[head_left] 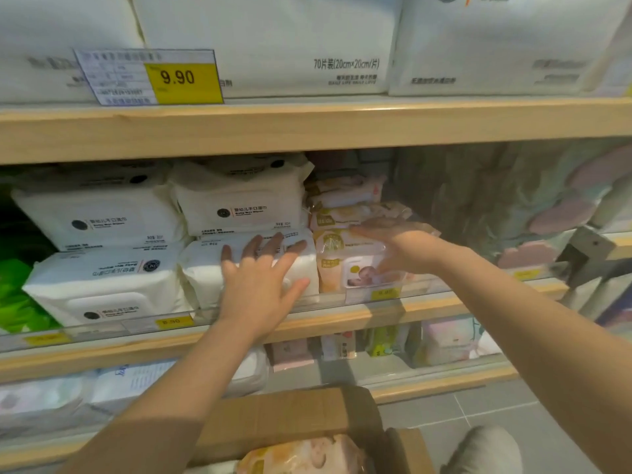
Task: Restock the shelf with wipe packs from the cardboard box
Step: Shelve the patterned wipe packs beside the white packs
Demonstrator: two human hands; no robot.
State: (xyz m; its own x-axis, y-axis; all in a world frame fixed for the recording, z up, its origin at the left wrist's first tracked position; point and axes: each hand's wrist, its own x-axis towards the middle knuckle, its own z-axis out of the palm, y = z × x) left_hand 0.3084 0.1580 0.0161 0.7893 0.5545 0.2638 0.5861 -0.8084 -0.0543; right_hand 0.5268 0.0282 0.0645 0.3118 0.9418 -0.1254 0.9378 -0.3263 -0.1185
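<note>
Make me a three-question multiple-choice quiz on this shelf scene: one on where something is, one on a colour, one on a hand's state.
1. Where is the cardboard box?
A. On the top shelf
B. Low down, below the arms
C. On the middle shelf

2. What colour is the price tag reading 9.90?
A. Yellow
B. Red
C. Blue

3. How is the left hand?
A. Curled in a fist
B. Pinching a tag
C. Fingers spread flat on a white pack

Answers:
1 B: the box sits at the bottom edge with a pack inside.
2 A: the number stands on a yellow field.
3 C: straight fingers lie on the pack's front.
</note>
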